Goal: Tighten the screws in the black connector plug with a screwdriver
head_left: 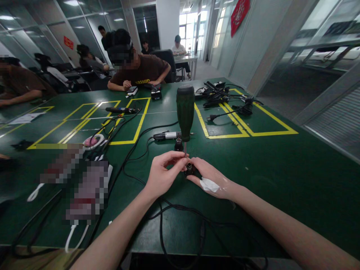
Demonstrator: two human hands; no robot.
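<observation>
A screwdriver [185,112] with a thick dark green handle stands upright, handle on top, over the middle of the table. The thumb and fingers of my left hand [165,172] are closed around its thin metal shaft. My right hand [209,174] has a white patch on its back near the thumb. Its thumb and fingers grip a small black round part [189,169] with a metal collar, right beside my left fingertips. The screwdriver's tip is hidden behind the fingers. A similar black part [178,144] stands just beyond my hands, in front of a silver and black pen-shaped tool [168,135].
Black cables [197,213] run across the green table [281,180] near me. Two blurred phone-like devices [88,191] and a tape roll [94,141] lie left. A cable pile [215,93] sits at the far right. Across the table sits a person [143,69]; others sit farther back.
</observation>
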